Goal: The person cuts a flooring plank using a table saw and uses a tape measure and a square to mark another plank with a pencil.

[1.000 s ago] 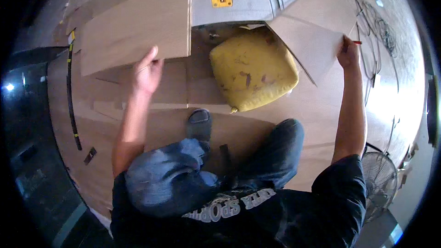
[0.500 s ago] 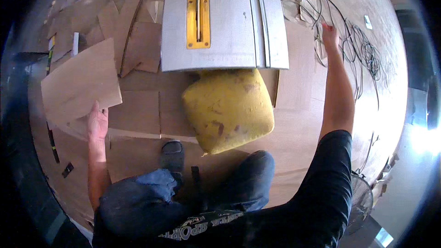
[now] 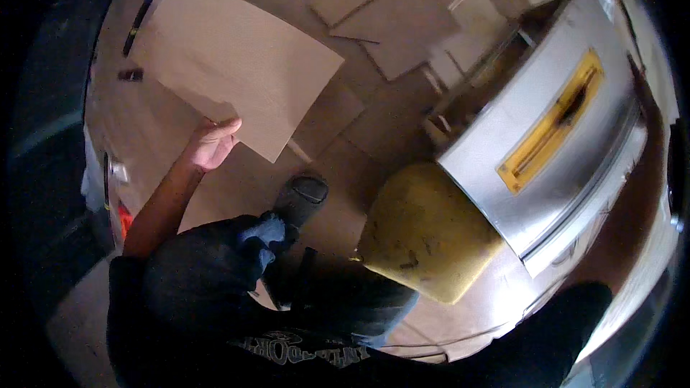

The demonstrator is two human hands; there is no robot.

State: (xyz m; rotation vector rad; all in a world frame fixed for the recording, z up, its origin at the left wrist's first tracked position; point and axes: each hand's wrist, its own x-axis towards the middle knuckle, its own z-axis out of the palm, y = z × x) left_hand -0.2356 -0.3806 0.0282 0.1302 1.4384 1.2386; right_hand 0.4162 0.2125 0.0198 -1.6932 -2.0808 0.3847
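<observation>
Left grip (image 3: 214,145) pinches the board (image 3: 237,65) at its near edge; right grip (image 3: 640,75), too blurred to tell. Looks light, stiff: hold mid-edge.

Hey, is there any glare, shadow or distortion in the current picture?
In the head view, glare whitens part of the metal tabletop; fisheye distortion bows its edges; the yellow cushion is shadowed toward its top; the brown board in the left hand looks fairly clear.
</observation>
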